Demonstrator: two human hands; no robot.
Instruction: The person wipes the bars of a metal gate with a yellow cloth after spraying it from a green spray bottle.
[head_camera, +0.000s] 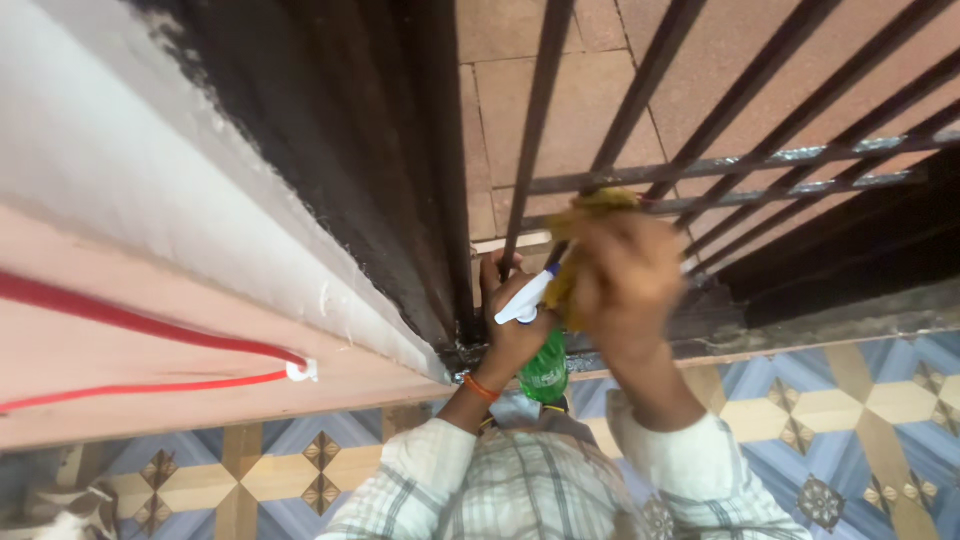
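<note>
Checked white cloth covers both sleeves nearest the camera, above a patterned blue and tan tiled floor. Just beyond, the left hand, an orange band at its wrist, is closed around a green spray bottle with a white and blue trigger head while its fingers also grip a dark gate bar. The right hand, blurred, is bunched on a yellow cloth pressed to the black iron gate, with reddish paving beyond and a white wall with red cable at left.
</note>
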